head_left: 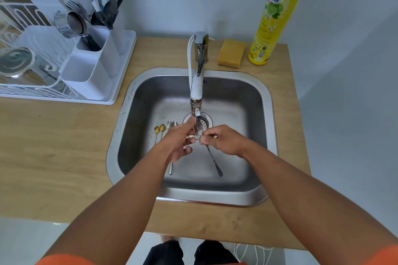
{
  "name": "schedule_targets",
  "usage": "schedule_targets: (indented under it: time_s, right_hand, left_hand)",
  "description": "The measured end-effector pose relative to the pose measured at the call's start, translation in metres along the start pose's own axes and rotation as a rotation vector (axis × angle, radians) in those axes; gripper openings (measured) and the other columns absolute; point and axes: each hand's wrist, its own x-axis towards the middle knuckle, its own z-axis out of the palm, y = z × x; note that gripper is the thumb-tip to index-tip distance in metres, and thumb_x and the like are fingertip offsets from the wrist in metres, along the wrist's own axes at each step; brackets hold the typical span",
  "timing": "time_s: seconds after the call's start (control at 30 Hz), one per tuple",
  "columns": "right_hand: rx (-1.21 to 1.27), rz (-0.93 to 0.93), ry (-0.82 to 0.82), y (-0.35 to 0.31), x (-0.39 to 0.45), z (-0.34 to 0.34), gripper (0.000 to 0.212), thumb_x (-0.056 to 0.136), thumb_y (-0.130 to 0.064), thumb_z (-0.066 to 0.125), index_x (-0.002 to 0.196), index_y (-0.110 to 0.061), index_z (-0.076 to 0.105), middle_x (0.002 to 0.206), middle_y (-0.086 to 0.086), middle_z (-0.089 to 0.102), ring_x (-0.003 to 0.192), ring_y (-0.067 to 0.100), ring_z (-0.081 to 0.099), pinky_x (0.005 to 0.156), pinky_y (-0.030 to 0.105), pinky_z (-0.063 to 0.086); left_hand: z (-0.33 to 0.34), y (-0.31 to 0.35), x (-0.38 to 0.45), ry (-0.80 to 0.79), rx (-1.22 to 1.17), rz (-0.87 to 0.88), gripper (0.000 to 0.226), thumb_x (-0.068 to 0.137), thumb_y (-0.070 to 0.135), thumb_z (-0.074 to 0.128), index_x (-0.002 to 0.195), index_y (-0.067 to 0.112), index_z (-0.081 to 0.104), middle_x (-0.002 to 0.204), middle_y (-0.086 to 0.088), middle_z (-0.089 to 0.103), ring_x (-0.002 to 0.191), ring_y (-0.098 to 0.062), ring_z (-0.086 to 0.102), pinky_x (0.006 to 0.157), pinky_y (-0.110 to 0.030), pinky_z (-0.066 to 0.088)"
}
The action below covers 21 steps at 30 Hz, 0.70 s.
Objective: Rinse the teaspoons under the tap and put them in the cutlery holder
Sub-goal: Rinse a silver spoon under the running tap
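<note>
Both hands meet under the tap [197, 84] spout, over the steel sink [265, 114]. My right hand [221, 140] pinches a silver teaspoon [213, 161] by the neck, its handle hanging down toward me. My left hand [181, 142] has its fingers on the spoon's bowl right below the spout. Whether water runs I cannot tell. On the sink floor to the left lie two gold teaspoons [159, 131] and silver spoons [171, 125], partly hidden by my left hand. The white cutlery holder [90, 71] stands on the drying rack at left, with forks and spoons in its back compartment.
A white dish rack [32, 79] with a lid, a strainer and a metal cup [70, 23] fills the left counter. Behind the sink sit a yellow sponge [231, 52] and a tall dish soap bottle [273, 19]. The wooden counter [53, 146] runs left of the sink.
</note>
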Motion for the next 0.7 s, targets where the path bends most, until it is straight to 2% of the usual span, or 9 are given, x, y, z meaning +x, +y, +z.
schedule_targets:
  time_s: [0.07,0.13,0.23,0.3,0.37,0.47,0.57,0.63,0.7]
  right_hand:
    - [-0.022,-0.016,-0.026,-0.001,-0.001,-0.003,0.022,0.102,-0.022,0.065,0.082,-0.026,0.075,0.067,-0.024,0.067,0.059,-0.009,0.057,0.06,0.004,0.039]
    - [-0.037,-0.034,-0.041,-0.003,-0.002,-0.005,0.026,0.103,-0.019,0.064,0.079,-0.027,0.072,0.065,-0.025,0.066,0.06,-0.01,0.057,0.063,0.004,0.039]
    - [-0.086,-0.055,-0.065,-0.007,-0.005,-0.007,0.026,0.103,-0.021,0.064,0.08,-0.029,0.071,0.079,-0.018,0.067,0.074,-0.007,0.058,0.077,0.015,0.044]
    - [-0.09,-0.042,-0.06,-0.007,-0.006,-0.006,0.024,0.103,-0.025,0.064,0.081,-0.031,0.072,0.091,-0.008,0.072,0.086,0.006,0.062,0.087,0.028,0.049]
    - [-0.074,-0.024,-0.018,-0.007,-0.006,-0.003,0.023,0.102,-0.028,0.065,0.082,-0.033,0.074,0.099,0.0,0.075,0.094,0.018,0.067,0.091,0.033,0.052]
    - [-0.057,-0.005,0.084,-0.006,-0.006,0.006,0.022,0.1,-0.029,0.067,0.081,-0.036,0.075,0.094,-0.009,0.076,0.092,0.01,0.067,0.087,0.029,0.05]
    - [-0.055,0.02,0.147,-0.006,-0.011,0.015,0.018,0.1,-0.028,0.068,0.085,-0.033,0.077,0.091,-0.014,0.075,0.086,0.002,0.064,0.081,0.023,0.045]
    - [-0.055,0.025,0.178,-0.007,-0.015,0.018,0.017,0.1,-0.026,0.068,0.087,-0.029,0.078,0.09,-0.015,0.075,0.086,0.002,0.064,0.082,0.023,0.046]
    - [-0.065,0.03,0.188,-0.009,-0.018,0.018,0.017,0.102,-0.025,0.066,0.09,-0.024,0.079,0.091,-0.016,0.074,0.09,0.003,0.065,0.085,0.024,0.048]
  left_hand:
    - [0.005,0.001,-0.004,-0.008,-0.032,-0.037,0.041,0.088,0.066,0.07,0.091,0.026,0.08,0.08,0.009,0.065,0.062,-0.009,0.055,0.053,-0.026,0.037]
    - [0.008,-0.001,-0.009,-0.051,-0.077,-0.035,0.043,0.091,0.067,0.065,0.095,0.027,0.077,0.084,0.01,0.066,0.064,-0.009,0.053,0.055,-0.025,0.034]
    - [0.007,-0.003,-0.013,-0.18,-0.122,0.032,0.041,0.099,0.063,0.053,0.096,0.032,0.079,0.1,0.014,0.073,0.065,-0.006,0.047,0.054,-0.023,0.029]
    - [0.003,-0.003,-0.012,-0.256,-0.123,0.053,0.036,0.101,0.061,0.051,0.098,0.039,0.079,0.106,0.016,0.073,0.063,-0.006,0.044,0.054,-0.023,0.027]
    - [-0.001,-0.002,-0.009,-0.299,-0.129,0.055,0.033,0.1,0.061,0.052,0.105,0.043,0.079,0.103,0.017,0.072,0.062,-0.005,0.043,0.054,-0.022,0.026]
    - [-0.005,-0.001,0.0,-0.308,-0.118,0.074,0.032,0.098,0.059,0.056,0.103,0.039,0.08,0.097,0.017,0.068,0.062,-0.004,0.042,0.052,-0.021,0.026]
    - [-0.009,0.0,0.005,-0.324,-0.083,0.081,0.034,0.086,0.061,0.067,0.102,0.035,0.082,0.101,0.015,0.07,0.062,-0.003,0.042,0.054,-0.021,0.027]
    - [-0.012,0.001,0.006,-0.36,-0.061,0.078,0.04,0.083,0.062,0.069,0.107,0.034,0.082,0.108,0.014,0.072,0.064,-0.004,0.043,0.055,-0.021,0.028]
    - [-0.013,0.001,0.004,-0.384,-0.05,0.08,0.044,0.088,0.063,0.065,0.116,0.031,0.078,0.112,0.014,0.072,0.067,-0.005,0.043,0.055,-0.022,0.029]
